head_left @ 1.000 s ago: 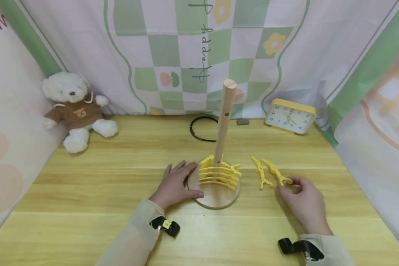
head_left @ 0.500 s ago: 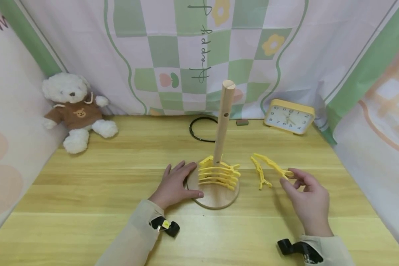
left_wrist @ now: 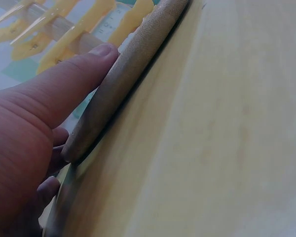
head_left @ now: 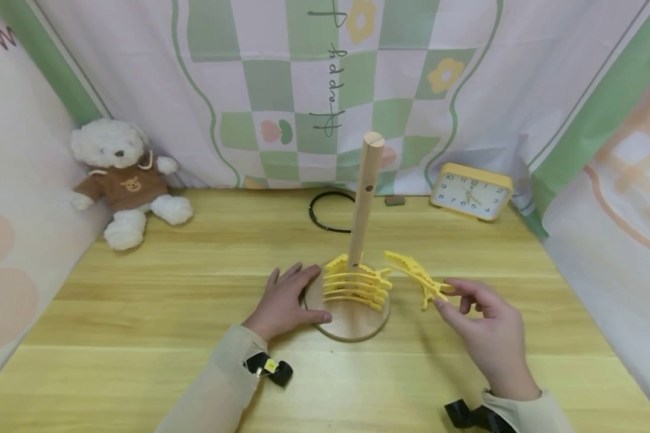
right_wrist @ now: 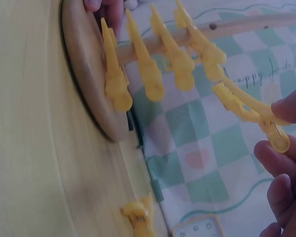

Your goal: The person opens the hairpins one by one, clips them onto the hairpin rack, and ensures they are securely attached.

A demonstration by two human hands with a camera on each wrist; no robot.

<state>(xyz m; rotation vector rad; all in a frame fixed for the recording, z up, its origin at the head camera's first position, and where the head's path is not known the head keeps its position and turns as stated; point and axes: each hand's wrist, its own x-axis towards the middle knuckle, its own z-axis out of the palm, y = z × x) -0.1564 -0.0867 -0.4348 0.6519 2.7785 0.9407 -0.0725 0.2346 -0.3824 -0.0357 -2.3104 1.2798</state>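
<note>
In the head view, a wooden post (head_left: 366, 180) rises from a round wooden base (head_left: 352, 328). Several yellow alligator hair clips (right_wrist: 149, 78) are clamped along the lower post, one above another. My left hand (head_left: 288, 304) rests on the base's left edge, thumb and fingers spread; its thumb lies on the wood in the left wrist view. Between thumb and fingers, my right hand (head_left: 490, 331) pinches the handle end of another yellow hair clip (right_wrist: 244, 103). This clip's jaws are parted and point toward the post, just right of the clamped ones. One loose clip (head_left: 426, 300) lies below it, partly hidden.
Behind the post lies a black ring (head_left: 313, 213), with a small brownish block (head_left: 395, 201) to its right. A yellow alarm clock (head_left: 472, 189) stands back right, a white plush bear (head_left: 132, 180) back left. Patterned cloth (head_left: 268, 84) encloses the wooden tabletop (head_left: 157, 288).
My right hand has picked up one hair clip from the table, raised it and carried it left toward the post, its jaws now parted. The left hand stays on the base.
</note>
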